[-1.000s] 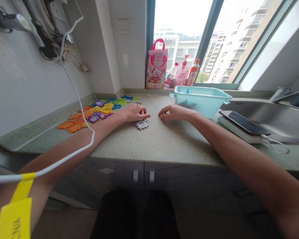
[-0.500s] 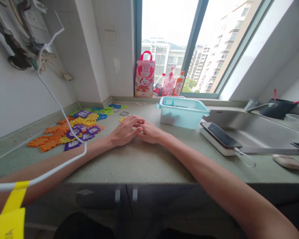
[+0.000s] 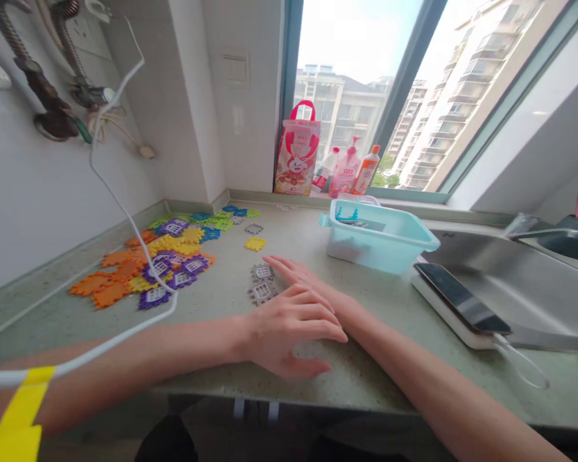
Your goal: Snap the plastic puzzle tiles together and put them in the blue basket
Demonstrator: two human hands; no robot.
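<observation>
L grip (image 3: pixel 283 328) half-open, empty, now back nr R wrist; R grip (image 3: pixel 304 277) flat, empty; grey window tiles (image 3: pixel 261 293) beside its fingertips now uncovered.

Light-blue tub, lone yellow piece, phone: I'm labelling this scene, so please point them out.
Light-blue tub (image 3: pixel 376 250): head view, front wall.
Lone yellow piece (image 3: pixel 255 244): head view, its middle.
Phone (image 3: pixel 457 295): head view, its screen.

The left grip (image 3: pixel 289 328) partly hides the right grip (image 3: pixel 302 277).

Left of the blue tub (image 3: pixel 378 256), our left hand (image 3: pixel 289 330) crosses in front of our right hand (image 3: pixel 315 282), thumb spread from loosely bent fingers; the right's fingers stretch out.
</observation>
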